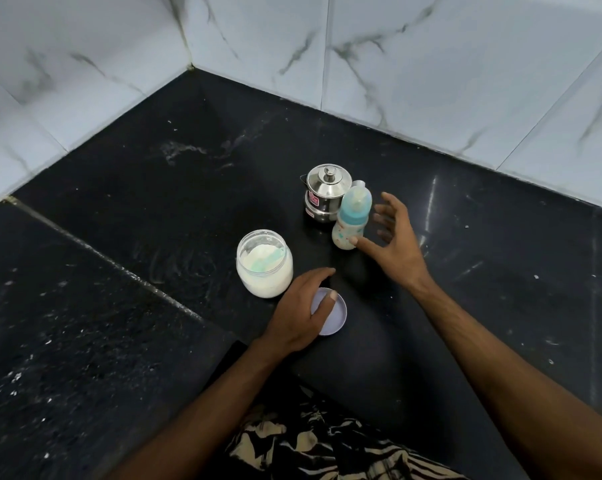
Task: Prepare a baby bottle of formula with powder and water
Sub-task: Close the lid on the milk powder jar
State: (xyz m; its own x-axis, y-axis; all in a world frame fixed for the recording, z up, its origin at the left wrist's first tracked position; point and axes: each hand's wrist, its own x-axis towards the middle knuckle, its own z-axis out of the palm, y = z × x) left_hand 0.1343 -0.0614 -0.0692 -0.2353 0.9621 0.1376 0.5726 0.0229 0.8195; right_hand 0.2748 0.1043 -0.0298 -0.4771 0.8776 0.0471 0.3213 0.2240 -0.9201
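Powder (259,261) and scoop (265,260) fill the open jar (264,268).

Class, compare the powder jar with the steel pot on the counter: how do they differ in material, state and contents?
The powder jar is clear plastic; the steel pot is shiny metal. The jar is open, with its lid lying on the counter under the left hand; the pot wears its knobbed lid. The jar shows white powder and a green scoop; the pot's contents are hidden. Both stand upright.
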